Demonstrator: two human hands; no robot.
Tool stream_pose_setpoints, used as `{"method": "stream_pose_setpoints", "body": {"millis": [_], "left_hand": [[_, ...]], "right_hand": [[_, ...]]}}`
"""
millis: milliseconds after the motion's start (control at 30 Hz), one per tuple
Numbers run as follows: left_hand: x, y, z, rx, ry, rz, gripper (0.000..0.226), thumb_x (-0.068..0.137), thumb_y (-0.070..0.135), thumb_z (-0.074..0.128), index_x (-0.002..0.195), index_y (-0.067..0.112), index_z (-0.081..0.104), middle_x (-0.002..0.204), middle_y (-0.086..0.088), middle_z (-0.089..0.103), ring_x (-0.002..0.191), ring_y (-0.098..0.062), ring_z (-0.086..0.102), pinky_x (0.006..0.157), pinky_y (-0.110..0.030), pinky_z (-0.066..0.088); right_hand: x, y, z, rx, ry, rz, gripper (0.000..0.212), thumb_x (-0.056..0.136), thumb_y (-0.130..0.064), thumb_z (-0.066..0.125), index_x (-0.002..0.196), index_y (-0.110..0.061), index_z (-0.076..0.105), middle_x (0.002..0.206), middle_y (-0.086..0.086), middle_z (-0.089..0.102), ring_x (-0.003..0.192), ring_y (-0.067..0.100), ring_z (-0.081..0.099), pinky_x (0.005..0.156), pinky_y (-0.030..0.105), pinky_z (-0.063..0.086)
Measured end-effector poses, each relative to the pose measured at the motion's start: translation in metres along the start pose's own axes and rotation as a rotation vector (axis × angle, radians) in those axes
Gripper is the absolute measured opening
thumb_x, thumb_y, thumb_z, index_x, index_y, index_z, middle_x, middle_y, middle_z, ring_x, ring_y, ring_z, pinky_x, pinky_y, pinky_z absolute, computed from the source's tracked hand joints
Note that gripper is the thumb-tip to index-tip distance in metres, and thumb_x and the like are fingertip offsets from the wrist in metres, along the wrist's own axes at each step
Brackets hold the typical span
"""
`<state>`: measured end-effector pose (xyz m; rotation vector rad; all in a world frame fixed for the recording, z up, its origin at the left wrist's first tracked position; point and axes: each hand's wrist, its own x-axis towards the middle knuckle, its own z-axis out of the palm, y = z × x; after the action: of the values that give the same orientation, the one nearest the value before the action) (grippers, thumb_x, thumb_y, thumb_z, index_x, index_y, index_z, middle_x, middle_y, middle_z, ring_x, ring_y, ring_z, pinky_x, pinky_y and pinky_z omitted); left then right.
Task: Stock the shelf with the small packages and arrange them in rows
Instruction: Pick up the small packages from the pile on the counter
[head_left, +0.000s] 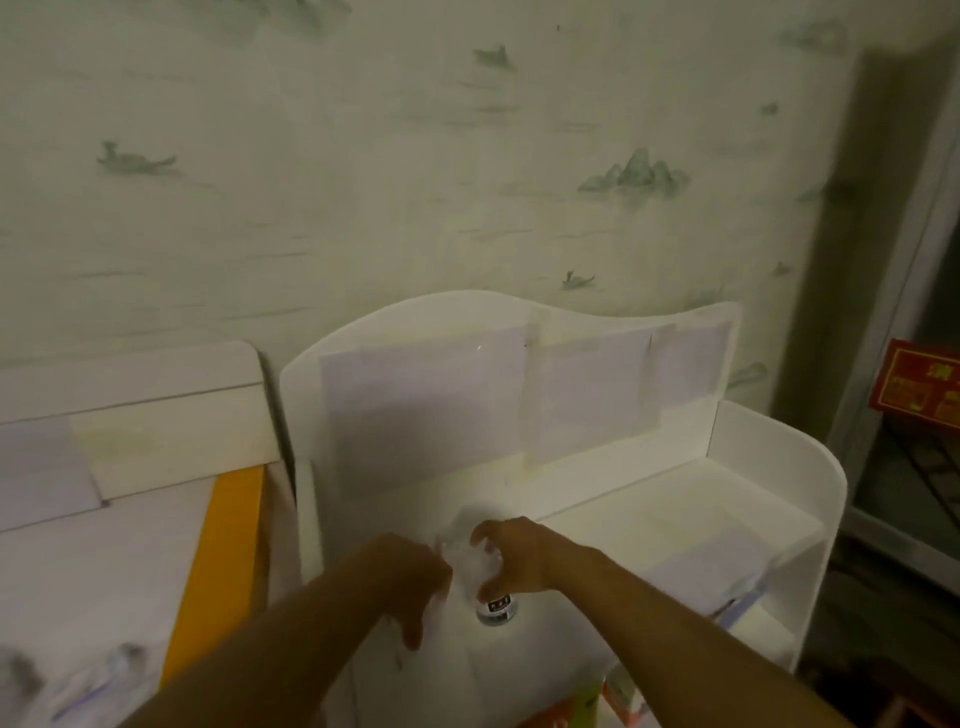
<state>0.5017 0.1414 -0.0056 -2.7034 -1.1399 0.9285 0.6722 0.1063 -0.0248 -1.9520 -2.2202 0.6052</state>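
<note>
A white shelf unit (727, 499) with a curved back panel stands against the wall; its top shelf shows bare white board. Both my hands are over the left front part of that shelf. My right hand (511, 558) curls its fingers round a small pale package (480, 571) with a dark label at its lower end. My left hand (410, 579) sits just left of the package, fingers bent downward, touching or nearly touching it; the blur hides whether it grips. The package is blurred and overexposed.
A second white shelf (130, 431) with an orange strip (218, 571) stands to the left. Blurred packages (78, 680) lie at the lower left. A red box (919, 384) sits at the right beside a dark doorway. Colourful items (608, 696) show below the shelf.
</note>
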Motion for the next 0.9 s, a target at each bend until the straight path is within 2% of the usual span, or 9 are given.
{"method": "stream_pose_setpoints", "body": {"millis": [200,333,500,600,733,900], "left_hand": [[-0.005,0.006,0.004,-0.084,-0.097,-0.107,0.074,0.080,0.039,0.073,0.142,0.025,0.035,0.141,-0.009,0.043,0.127,-0.031,0.047,0.104,-0.041,0.038],[-0.004,0.015,0.016,-0.172,-0.137,-0.183,0.075,0.081,0.040,0.071,0.144,0.025,0.032,0.141,-0.008,0.046,0.125,-0.029,0.049,0.102,-0.038,0.041],[-0.003,0.023,0.030,-0.206,-0.008,-0.260,0.078,0.079,0.045,0.070,0.144,0.026,0.031,0.139,-0.004,0.048,0.122,-0.026,0.052,0.098,-0.038,0.045],[0.004,0.021,0.028,-0.211,0.069,-0.274,0.080,0.081,0.046,0.067,0.146,0.025,0.026,0.141,-0.005,0.043,0.123,-0.029,0.050,0.098,-0.041,0.045],[0.012,0.018,0.026,-0.147,0.117,-0.288,0.073,0.082,0.041,0.067,0.143,0.023,0.031,0.140,-0.007,0.043,0.120,-0.030,0.052,0.095,-0.043,0.046],[0.025,0.017,0.026,-0.015,0.196,-0.358,0.063,0.085,0.033,0.062,0.140,0.017,0.035,0.142,-0.012,0.038,0.114,-0.035,0.054,0.091,-0.044,0.044]], "right_hand": [[0.027,0.014,0.023,-0.019,-0.101,-0.110,0.077,0.077,-0.037,0.077,0.142,-0.026,0.037,0.140,0.002,0.048,0.127,0.022,0.045,0.103,0.034,0.039],[0.036,0.022,0.041,-0.031,-0.129,-0.153,0.079,0.077,-0.038,0.077,0.143,-0.027,0.035,0.141,0.003,0.046,0.127,0.024,0.045,0.104,0.038,0.041],[0.041,0.030,0.052,-0.031,-0.137,-0.202,0.084,0.076,-0.040,0.076,0.146,-0.026,0.031,0.142,0.005,0.046,0.126,0.024,0.048,0.101,0.037,0.044],[0.046,0.037,0.051,-0.058,-0.127,-0.214,0.081,0.076,-0.041,0.076,0.144,-0.023,0.035,0.139,0.007,0.048,0.124,0.026,0.049,0.100,0.038,0.045],[0.053,0.045,0.051,-0.085,-0.133,-0.251,0.073,0.077,-0.039,0.074,0.139,-0.018,0.041,0.138,0.009,0.049,0.124,0.028,0.049,0.096,0.035,0.043],[0.063,0.054,0.051,-0.098,-0.046,-0.244,0.073,0.077,-0.037,0.072,0.141,-0.034,0.035,0.146,0.004,0.038,0.129,0.028,0.043,0.105,0.040,0.041]]}}
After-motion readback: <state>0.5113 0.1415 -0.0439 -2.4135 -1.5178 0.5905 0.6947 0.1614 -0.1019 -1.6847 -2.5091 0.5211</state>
